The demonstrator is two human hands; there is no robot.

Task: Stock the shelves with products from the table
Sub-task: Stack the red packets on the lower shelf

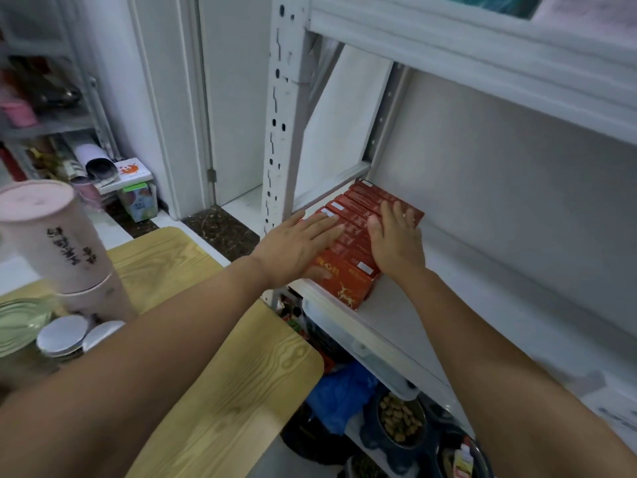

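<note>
A row of several red boxes (358, 215) stands packed together at the left end of the white shelf (458, 305). My left hand (296, 246) lies flat on the row's left side, fingers straight, thumb against the front box. My right hand (396, 239) presses flat on the top and right side of the row, fingers straight. On the wooden table (224, 391) at the lower left stand a tall pink canister (51, 232), silver-lidded jars (62, 336) and a green tin (17, 326).
The shelf's white perforated upright (281, 132) rises just left of the boxes, with another shelf board (482, 53) above. Below the shelf are a blue bag (337, 395) and bowls of pet food (400, 419). A cluttered rack (51, 108) stands at the far left beside a door.
</note>
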